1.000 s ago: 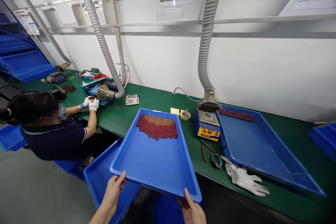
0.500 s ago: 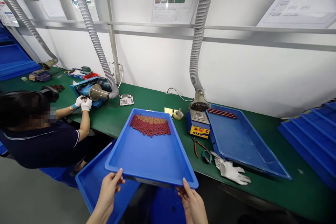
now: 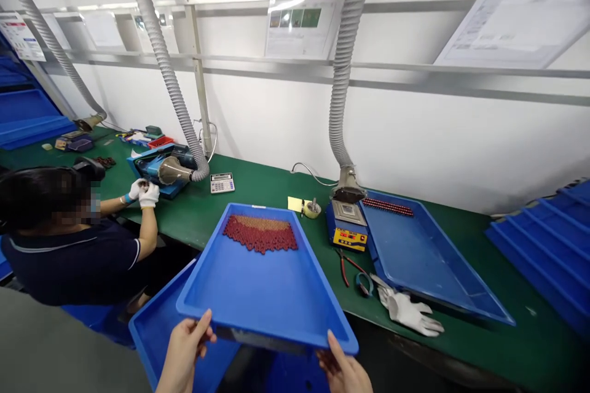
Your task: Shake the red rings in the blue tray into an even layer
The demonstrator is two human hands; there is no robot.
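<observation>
A blue tray (image 3: 262, 295) is gripped at its near edge by both my hands. My left hand (image 3: 188, 347) has its thumb on top near the left corner, fingers curled underneath. Close to the right corner, my right hand (image 3: 342, 365) pinches the rim the same way. Many small dark red ring-like parts (image 3: 260, 236), some tan on top, are packed together at the tray's far end. The far part of the tray overlaps the green bench (image 3: 258, 184) in view; its near end juts out past the bench edge.
Right of the tray are a blue heating unit (image 3: 346, 227), red-handled pliers (image 3: 345, 267), white gloves (image 3: 408, 307) and another blue tray (image 3: 428, 258). Below left is a lower blue tray (image 3: 157, 319). A co-worker (image 3: 78, 245) in white gloves sits left. An exhaust hose (image 3: 343, 73) hangs above.
The view has tilted up slightly, so the bench and wall sit lower in the picture. Both my hands keep hold of the tray, whose near edge appears slightly lower and wider.
</observation>
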